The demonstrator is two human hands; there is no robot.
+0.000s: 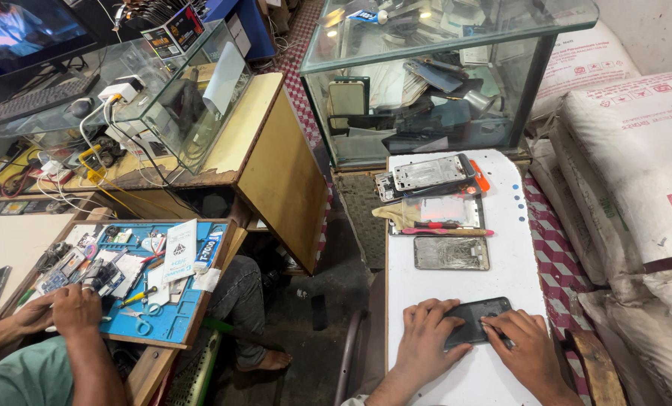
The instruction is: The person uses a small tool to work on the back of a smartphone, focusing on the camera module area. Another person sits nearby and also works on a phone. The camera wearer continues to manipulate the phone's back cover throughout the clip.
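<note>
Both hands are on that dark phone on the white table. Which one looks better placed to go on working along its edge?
Probably the right hand: its fingertips sit at the near edge of the dark phone, as if picking at it. The left hand lies flat across the phone's left part, seemingly just steadying it on the white table.

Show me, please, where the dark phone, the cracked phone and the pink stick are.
dark phone (pixel 477 317), head view, bare middle of its back.
cracked phone (pixel 451 253), head view, middle of its face.
pink stick (pixel 456 231), head view, mid-length.
</note>
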